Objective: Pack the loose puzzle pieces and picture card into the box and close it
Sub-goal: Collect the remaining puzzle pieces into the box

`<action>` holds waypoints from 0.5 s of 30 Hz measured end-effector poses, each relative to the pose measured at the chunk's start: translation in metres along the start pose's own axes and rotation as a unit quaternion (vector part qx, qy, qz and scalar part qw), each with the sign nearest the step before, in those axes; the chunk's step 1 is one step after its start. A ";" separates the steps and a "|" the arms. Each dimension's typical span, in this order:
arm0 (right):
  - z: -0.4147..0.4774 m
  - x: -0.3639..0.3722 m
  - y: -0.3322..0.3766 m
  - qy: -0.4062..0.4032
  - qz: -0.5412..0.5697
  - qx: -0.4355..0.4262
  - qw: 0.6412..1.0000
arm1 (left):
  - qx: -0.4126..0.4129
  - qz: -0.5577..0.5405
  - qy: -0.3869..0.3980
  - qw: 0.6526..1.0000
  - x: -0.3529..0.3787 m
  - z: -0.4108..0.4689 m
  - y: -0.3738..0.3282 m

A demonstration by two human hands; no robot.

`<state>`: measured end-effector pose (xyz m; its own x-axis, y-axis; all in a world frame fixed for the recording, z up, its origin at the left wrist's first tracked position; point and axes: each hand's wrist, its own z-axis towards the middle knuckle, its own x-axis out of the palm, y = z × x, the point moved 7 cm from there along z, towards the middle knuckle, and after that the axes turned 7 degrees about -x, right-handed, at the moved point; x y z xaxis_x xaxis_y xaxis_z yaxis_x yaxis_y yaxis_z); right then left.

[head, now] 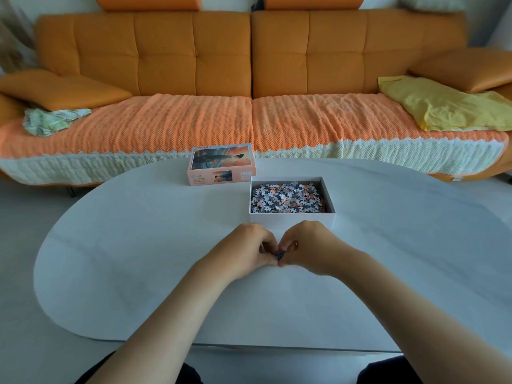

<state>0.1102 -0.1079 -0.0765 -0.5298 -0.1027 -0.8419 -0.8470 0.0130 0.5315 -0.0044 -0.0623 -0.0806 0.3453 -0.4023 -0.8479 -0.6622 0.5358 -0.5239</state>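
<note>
Left hand [250, 248] and right hand [307, 245] meet fingertip to fingertip just above the counter [138, 245], fingers curled in, together pinching a small dark clump of puzzle pieces [280, 254]. Both seem to be needed to keep the tiny bits from scattering. The open box [291, 220] sits just beyond the hands, so the clump would only need a short carry. It already holds a heap of grey, white and orange pieces [288, 199]. Its lid [219, 166] lies at the far left of the box, out of the way until closing. No picture card shows. The counter is white and oval. Behind it runs an orange sofa [221, 65] with a knitted throw [166, 126] and a yellow cloth [443, 106].
</note>
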 end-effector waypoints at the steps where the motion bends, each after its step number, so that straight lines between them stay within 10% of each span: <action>1: 0.000 -0.001 0.000 -0.001 -0.002 0.000 1.000 | 0.002 0.004 -0.005 1.000 0.000 0.000 -0.001; 15: 0.004 -0.010 0.007 -0.056 -0.049 -0.032 0.997 | 0.008 -0.028 -0.049 0.998 -0.005 0.008 0.000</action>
<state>0.1094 -0.1025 -0.0642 -0.4494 0.0123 -0.8932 -0.8923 -0.0548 0.4482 -0.0012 -0.0545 -0.0770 0.4445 -0.3579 -0.8212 -0.6298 0.5270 -0.5706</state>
